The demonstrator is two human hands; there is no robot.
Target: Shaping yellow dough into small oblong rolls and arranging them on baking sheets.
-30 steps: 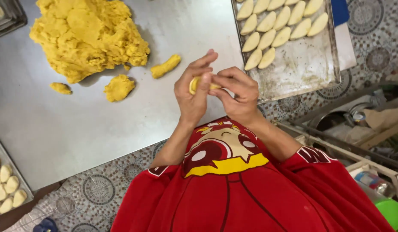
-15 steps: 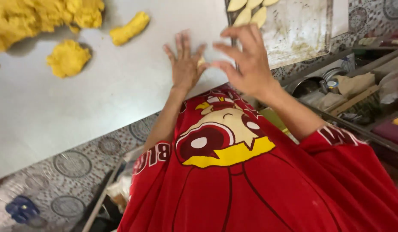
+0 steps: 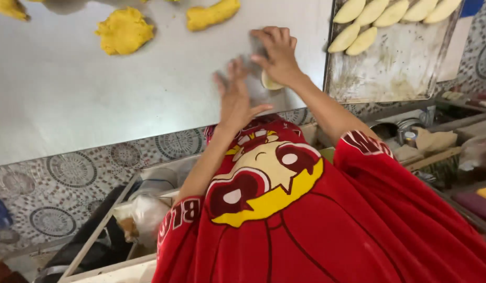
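Observation:
My right hand (image 3: 277, 55) rests palm-down on the steel table (image 3: 70, 99), with a small pale dough piece (image 3: 269, 83) under the heel of the hand. Only the edge of that piece shows. My left hand (image 3: 235, 97) is just to the left of it, fingers spread and holding nothing, hovering over or lightly touching the table. Both arms reach out from my red printed shirt (image 3: 306, 220).
A metal tray (image 3: 395, 68) at the right holds several shaped pale dough pieces (image 3: 358, 31). Yellow dough lumps (image 3: 125, 30) and a dough roll (image 3: 211, 14) lie at the far side of the table. Open drawers and crates with clutter (image 3: 143, 209) sit below the table edge.
Both hands were shaping the dough piece together in the air. Now my right hand has brought it down onto the table and my left hand has come off it.

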